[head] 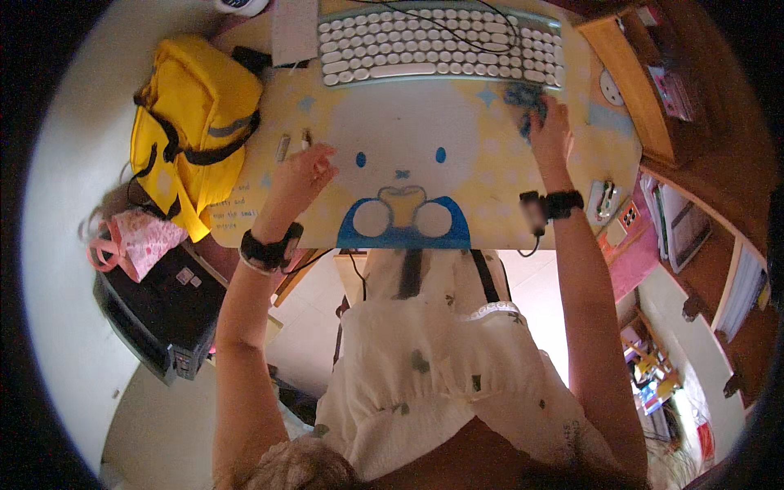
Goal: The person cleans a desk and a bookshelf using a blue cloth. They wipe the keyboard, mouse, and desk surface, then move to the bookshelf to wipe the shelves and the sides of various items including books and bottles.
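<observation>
My right hand (551,135) grips a crumpled blue patterned thing (525,104), perhaps a cloth, blurred, just below the right end of a white round-key keyboard (429,46). At the left of the desk mat (398,116), my left hand (309,168) has loosely bent fingers apart, and I see nothing held in them. Close above it lie a small pale stick-like object (283,147) and a small white object with a dark end (306,139). The mat bears a white cartoon face and blue shapes. Each wrist wears a black strap with a cable.
A yellow bag (196,116) with black straps leans at the left. Below it are a pink floral bag (144,242) and a black case (162,306). Thin black cable (453,46) loops over the keyboard. Wooden shelves (637,86) with papers (680,226) flank the right.
</observation>
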Motion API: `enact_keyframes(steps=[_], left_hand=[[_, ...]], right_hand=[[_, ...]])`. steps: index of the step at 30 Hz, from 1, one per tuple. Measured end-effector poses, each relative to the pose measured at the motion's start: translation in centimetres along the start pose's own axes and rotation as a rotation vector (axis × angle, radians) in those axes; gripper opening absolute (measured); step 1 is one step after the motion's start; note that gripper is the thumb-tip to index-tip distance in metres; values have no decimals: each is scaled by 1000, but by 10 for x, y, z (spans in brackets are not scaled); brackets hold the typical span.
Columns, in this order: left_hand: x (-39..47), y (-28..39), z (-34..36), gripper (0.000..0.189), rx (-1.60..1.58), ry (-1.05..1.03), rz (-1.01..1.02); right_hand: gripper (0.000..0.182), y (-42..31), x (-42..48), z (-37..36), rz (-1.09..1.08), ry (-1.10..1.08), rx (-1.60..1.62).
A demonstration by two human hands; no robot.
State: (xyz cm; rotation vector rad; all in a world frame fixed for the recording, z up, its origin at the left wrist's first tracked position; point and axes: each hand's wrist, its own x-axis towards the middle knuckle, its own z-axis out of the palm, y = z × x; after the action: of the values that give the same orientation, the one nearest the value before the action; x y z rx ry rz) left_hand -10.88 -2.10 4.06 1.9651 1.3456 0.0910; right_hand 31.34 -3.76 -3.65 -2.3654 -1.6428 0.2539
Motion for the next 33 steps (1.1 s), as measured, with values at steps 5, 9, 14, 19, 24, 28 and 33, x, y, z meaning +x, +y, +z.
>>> enact_keyframes(steps=[5, 9, 14, 19, 24, 28, 33], left_hand=[[-41, -36, -11, 29, -57, 39, -125], [-53, -54, -15, 27, -30, 109, -108], [-57, -59, -7, 25, 7, 299, -143], [-51, -71, 4, 27, 47, 453, -262], [-37, -83, 21, 32, 148, 649, -311], [-31, -82, 18, 35, 205, 716, -304], [-28, -94, 18, 38, 53, 487, -346]], right_hand=[[29, -67, -82, 15, -372, -275, 286], [27, -106, -90, -11, -440, -745, 246], [26, -136, -25, 16, -232, -149, 286], [28, -179, -54, 25, -439, -321, 111], [35, -167, -86, 22, -639, -715, 318], [35, -185, -32, 28, -447, -312, 343], [36, -197, -56, 40, -630, -268, 98]])
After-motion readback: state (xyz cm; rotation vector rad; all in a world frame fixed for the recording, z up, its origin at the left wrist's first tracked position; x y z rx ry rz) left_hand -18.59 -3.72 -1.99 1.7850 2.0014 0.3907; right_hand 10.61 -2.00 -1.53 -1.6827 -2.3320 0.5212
